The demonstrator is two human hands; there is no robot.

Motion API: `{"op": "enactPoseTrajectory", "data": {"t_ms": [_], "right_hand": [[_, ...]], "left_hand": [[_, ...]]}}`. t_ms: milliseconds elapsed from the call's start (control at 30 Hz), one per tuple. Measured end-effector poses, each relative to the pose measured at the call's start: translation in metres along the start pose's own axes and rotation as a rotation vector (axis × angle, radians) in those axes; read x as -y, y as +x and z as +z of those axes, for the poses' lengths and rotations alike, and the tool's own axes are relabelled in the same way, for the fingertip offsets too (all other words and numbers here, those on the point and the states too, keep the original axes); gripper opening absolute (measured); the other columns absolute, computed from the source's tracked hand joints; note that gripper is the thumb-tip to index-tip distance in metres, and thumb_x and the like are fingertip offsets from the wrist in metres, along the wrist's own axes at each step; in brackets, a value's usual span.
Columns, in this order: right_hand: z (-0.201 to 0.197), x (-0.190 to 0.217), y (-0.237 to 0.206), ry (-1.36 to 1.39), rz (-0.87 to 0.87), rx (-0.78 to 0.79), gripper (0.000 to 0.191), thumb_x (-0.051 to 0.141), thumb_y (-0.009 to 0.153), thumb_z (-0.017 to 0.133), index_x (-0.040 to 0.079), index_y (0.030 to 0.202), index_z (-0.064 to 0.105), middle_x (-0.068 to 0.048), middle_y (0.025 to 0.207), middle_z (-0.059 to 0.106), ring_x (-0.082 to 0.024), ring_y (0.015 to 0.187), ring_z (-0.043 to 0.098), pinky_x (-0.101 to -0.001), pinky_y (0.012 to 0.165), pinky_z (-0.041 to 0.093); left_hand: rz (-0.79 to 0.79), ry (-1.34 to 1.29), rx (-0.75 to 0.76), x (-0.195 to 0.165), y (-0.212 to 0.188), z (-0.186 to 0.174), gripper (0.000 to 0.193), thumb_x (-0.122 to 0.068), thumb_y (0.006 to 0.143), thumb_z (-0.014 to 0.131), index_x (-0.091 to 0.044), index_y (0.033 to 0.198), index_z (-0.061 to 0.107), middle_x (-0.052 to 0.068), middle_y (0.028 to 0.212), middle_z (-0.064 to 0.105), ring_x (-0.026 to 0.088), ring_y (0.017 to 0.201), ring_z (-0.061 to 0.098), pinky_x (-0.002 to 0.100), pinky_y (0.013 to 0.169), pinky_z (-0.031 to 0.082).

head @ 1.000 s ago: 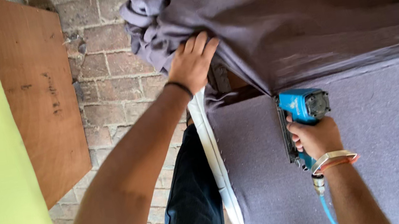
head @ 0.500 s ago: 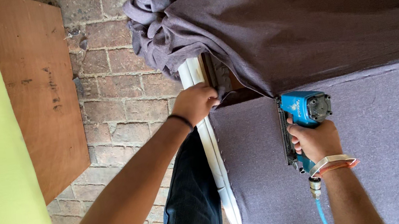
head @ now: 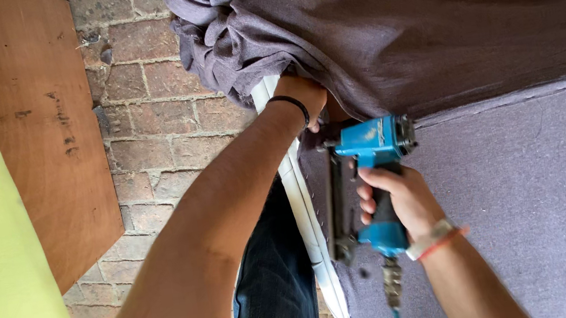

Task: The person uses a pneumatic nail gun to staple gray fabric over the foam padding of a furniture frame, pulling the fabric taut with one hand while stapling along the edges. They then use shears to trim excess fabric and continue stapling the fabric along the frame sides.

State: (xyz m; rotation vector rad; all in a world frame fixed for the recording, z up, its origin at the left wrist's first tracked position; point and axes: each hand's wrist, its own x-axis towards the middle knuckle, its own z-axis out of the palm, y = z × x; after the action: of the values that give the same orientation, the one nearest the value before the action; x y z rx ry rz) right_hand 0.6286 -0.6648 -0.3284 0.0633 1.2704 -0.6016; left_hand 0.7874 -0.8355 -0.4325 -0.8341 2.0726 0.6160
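At twelve o'clock the left hand (head: 307, 96) clenches bunched grey fabric (head: 353, 31), tensioning it, while the right hand (head: 395, 198) grasps the blue staple gun (head: 375, 183).

Right hand (head: 395, 198) fingers (head: 370, 198) wrapped around blue staple gun (head: 375, 183) grip; left hand (head: 305, 98) fingers tucked under bunched grey fabric (head: 353, 31), just above gun.
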Motion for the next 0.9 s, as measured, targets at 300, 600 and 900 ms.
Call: {"op": "enactPoseTrajectory", "data": {"t_ms": [300, 600, 900], "right_hand": [[0.014, -0.015, 0.093, 0.295, 0.122, 0.016, 0.016, 0.012, 0.091, 0.067, -0.004, 0.095, 0.066, -0.001, 0.063, 0.056, -0.008, 0.053, 0.055, -0.0281, 0.051, 0.051], [0.009, -0.011, 0.066, 0.154, 0.09, 0.034, 0.02, 0.017, 0.092, 0.068, -0.003, 0.098, 0.066, 0.0, 0.065, 0.059, -0.009, 0.054, 0.055, -0.028, 0.052, 0.051], [-0.026, -0.005, -0.013, -0.089, -0.089, -0.226, 0.02, 0.014, 0.082, 0.074, 0.003, 0.099, 0.072, -0.006, 0.069, 0.062, -0.016, 0.054, 0.058, -0.0358, 0.049, 0.051]], "left_hand": [[-0.087, -0.136, -0.435, 0.016, 0.07, 0.075, 0.033, -0.026, 0.094, 0.057, -0.01, 0.118, 0.074, 0.014, 0.129, 0.067, 0.032, 0.123, 0.06, 0.044, 0.103, 0.043], [-0.03, -0.307, -0.274, 0.019, 0.024, 0.046, 0.029, -0.022, 0.093, 0.059, -0.012, 0.117, 0.073, 0.013, 0.128, 0.07, 0.032, 0.12, 0.064, 0.043, 0.101, 0.05], [-0.104, -1.95, -0.595, -0.005, -0.02, 0.018, 0.047, -0.036, 0.095, 0.075, 0.001, 0.118, 0.06, 0.011, 0.115, 0.068, 0.028, 0.109, 0.07, 0.044, 0.093, 0.062]]}}
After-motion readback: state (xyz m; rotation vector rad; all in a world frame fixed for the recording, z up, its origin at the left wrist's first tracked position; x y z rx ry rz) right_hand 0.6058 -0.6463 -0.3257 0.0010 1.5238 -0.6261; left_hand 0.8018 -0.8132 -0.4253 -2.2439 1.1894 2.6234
